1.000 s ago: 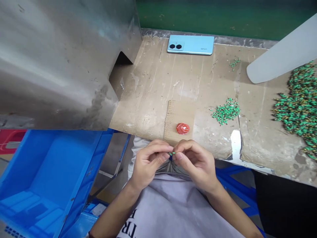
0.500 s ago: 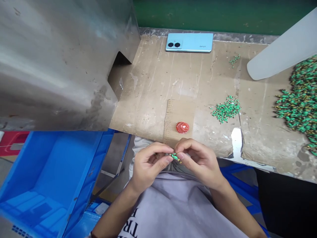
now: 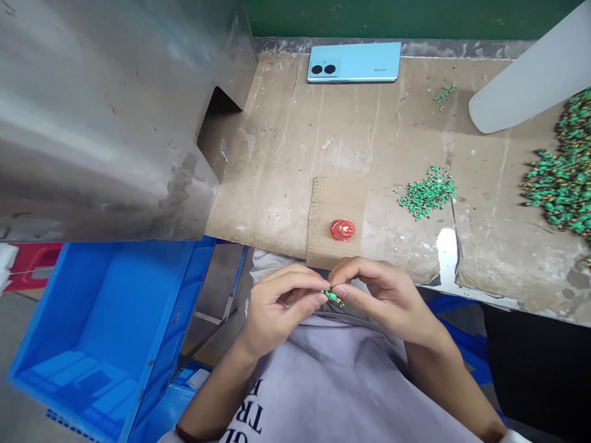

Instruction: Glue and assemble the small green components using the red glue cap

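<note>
Both hands are closed in a tight pinch above a gray T-shirt [image 3: 323, 381]. The left hand [image 3: 281, 307] and right hand [image 3: 381, 298] meet at the fingertips, and together they grip a small green part [image 3: 333, 296] with thin yellowish ends, partly hidden by the fingers. The hands sit at the front edge of a cardboard-covered bench [image 3: 277, 154], with little room between the fingers and that edge.

Just past the edge at 12 o'clock, a round red cap [image 3: 342, 230] sits on a raised cardboard patch [image 3: 335, 203]. Much farther out at 12 o'clock, a pale blue phone [image 3: 353, 63] lies face down near the bench's back edge, below a green wall [image 3: 410, 18]. A long stretch of scuffed cardboard lies between cap and phone.

At 2 o'clock is a small heap of green parts [image 3: 427, 192], and a few stray green parts [image 3: 444, 93] lie at 1 o'clock. Nearer 3 o'clock, a big pile of green parts [image 3: 561, 178] runs off the right edge of the view, below a white plastic panel [image 3: 530, 74].

At 10 o'clock, a scratched metal housing [image 3: 101, 117] overhangs the bench's left side. At 8 to 9 o'clock, a blue plastic crate [image 3: 101, 332] sits below the bench, beside the left forearm.
</note>
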Tool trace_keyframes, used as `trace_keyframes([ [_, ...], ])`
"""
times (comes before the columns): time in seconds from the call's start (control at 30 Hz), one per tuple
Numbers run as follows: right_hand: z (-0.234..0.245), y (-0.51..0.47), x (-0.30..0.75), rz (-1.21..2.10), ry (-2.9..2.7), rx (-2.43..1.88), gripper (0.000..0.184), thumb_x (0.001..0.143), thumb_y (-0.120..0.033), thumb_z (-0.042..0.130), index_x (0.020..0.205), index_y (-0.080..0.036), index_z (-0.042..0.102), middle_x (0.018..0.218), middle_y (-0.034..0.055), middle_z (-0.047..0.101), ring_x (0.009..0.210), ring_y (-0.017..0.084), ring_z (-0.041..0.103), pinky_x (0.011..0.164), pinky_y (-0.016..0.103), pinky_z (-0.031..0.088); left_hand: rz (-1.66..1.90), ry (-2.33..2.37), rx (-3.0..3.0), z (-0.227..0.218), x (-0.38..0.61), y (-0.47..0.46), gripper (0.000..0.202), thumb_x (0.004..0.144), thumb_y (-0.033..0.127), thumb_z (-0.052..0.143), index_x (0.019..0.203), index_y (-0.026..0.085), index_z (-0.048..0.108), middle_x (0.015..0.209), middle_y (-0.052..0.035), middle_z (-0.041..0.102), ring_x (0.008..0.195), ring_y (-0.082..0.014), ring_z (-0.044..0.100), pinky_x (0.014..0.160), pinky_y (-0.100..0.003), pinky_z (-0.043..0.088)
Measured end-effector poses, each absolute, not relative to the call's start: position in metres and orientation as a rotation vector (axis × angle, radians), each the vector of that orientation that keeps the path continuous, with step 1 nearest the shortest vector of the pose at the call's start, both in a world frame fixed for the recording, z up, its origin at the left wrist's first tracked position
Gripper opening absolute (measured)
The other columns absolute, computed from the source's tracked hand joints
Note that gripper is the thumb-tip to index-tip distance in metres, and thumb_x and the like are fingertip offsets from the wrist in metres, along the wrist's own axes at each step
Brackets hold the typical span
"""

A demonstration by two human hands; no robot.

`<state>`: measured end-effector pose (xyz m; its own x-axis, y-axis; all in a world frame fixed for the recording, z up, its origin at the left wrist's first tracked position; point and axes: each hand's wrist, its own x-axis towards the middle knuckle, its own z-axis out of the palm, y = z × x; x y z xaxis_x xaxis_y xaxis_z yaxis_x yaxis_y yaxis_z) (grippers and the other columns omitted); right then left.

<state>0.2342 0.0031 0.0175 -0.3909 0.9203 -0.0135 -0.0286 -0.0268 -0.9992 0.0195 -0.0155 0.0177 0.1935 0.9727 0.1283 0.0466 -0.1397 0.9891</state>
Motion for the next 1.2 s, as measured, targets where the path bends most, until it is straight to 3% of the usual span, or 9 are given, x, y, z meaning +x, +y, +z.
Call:
trace_keyframes([
  [0.4, 0.024, 0.0, 0.245, 1.386, -1.704, -0.949, 0.009, 0.108, -0.024, 0.071, 0.101, -0.023, 0.077, 0.085, 0.0012, 0.08, 0.071, 0.017, 0.075, 0.064, 0.026, 0.061, 1.134, 1.025, 1.497, 0.021, 0.021, -0.016, 0.004, 0.096, 0.022, 0.086, 0.099, 0.021, 0.088, 0.089, -0.0073, 0.087, 0.073, -0.0175, 0.079, 0.063, -0.025, 0.06],
  [0.63, 0.025, -0.002, 0.248, 1.411, -1.735, -0.906, 0.008, 0.111, -0.023, 0.067, 0.106, -0.024, 0.074, 0.089, 0.0018, 0.08, 0.076, 0.017, 0.076, 0.067, 0.028, 0.062, 1.11, 1.024, 1.507, 0.022, 0.02, -0.017, 0.009, 0.099, 0.029, 0.084, 0.098, 0.021, 0.087, 0.089, -0.0083, 0.087, 0.071, -0.0185, 0.079, 0.061, -0.027, 0.06],
  [1.0, 0.023, -0.004, 0.249, 1.464, -1.743, -0.859, 0.009, 0.115, -0.024, 0.059, 0.111, -0.024, 0.066, 0.095, 0.0025, 0.076, 0.082, 0.016, 0.074, 0.072, 0.026, 0.06, 1.161, 0.956, 1.52, 0.022, 0.023, -0.015, 0.004, 0.097, 0.023, 0.086, 0.098, 0.019, 0.086, 0.089, -0.0078, 0.086, 0.067, -0.0158, 0.076, 0.059, -0.023, 0.058],
  [1.2, 0.022, -0.005, 0.252, 1.465, -1.715, -0.808, 0.016, 0.12, -0.032, 0.051, 0.119, -0.026, 0.065, 0.099, 0.0017, 0.076, 0.088, 0.014, 0.074, 0.08, 0.023, 0.062, 1.187, 0.982, 1.543, 0.023, 0.024, -0.013, 0.007, 0.098, 0.024, 0.085, 0.095, 0.018, 0.084, 0.087, -0.0073, 0.086, 0.064, -0.0144, 0.074, 0.056, -0.023, 0.056],
])
